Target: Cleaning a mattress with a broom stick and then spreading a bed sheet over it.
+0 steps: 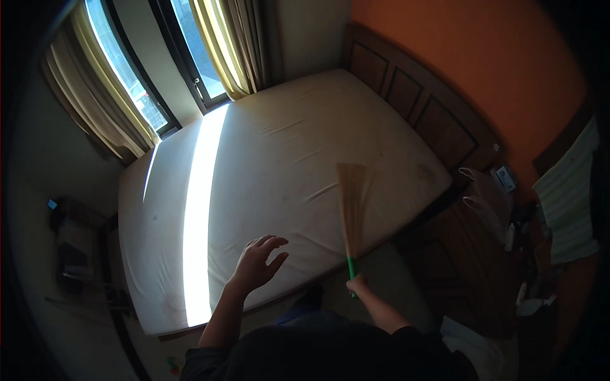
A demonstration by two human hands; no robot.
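A stick broom (350, 214) with tan bristles and a green handle is in my right hand (360, 285), gripped near the handle's lower end. Its bristles fan out over the near right part of a bed mattress (271, 176), slightly blurred at the tips; whether they touch the cover cannot be seen. The mattress wears a pale, creased cover with a few small dark spots. My left hand (261, 262) hovers over the mattress's near side, holding nothing, with fingers curved and thumb apart.
A carved wooden headboard (410, 90) stands along the orange wall. Curtains (233, 52) hang at two windows beyond the bed, and sunlight streaks the mattress. On the right, a wooden cabinet (448, 257) carries a plastic bag (491, 205) and clutter. White cloth or plastic (472, 347) lies low at right.
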